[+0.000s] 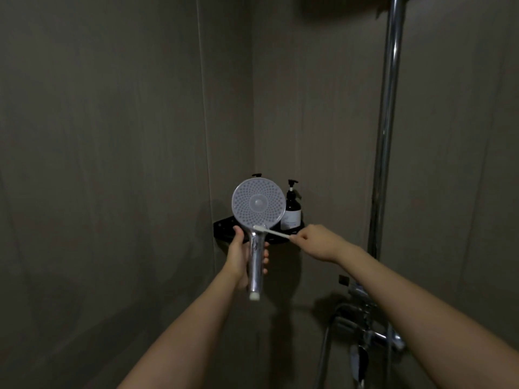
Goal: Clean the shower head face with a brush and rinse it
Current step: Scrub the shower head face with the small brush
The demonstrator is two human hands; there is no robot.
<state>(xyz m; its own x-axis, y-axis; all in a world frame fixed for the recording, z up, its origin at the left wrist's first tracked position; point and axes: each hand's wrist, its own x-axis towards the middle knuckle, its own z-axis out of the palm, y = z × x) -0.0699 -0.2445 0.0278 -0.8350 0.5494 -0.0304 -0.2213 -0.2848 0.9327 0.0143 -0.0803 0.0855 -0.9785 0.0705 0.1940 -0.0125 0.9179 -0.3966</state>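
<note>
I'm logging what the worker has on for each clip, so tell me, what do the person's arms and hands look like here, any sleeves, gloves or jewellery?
Both forearms are bare as far as the picture reaches, with no sleeves in view. The left hand and the right hand wear no gloves. No watch, bracelet or ring shows on either, though the dim light could hide something small.

The shower head [258, 204] is round and pale, dotted with nozzle holes, its face turned toward the camera, chrome handle pointing down. The thin white brush [271, 232] lies slanted, its bristle end touching the face's lower edge.
</note>
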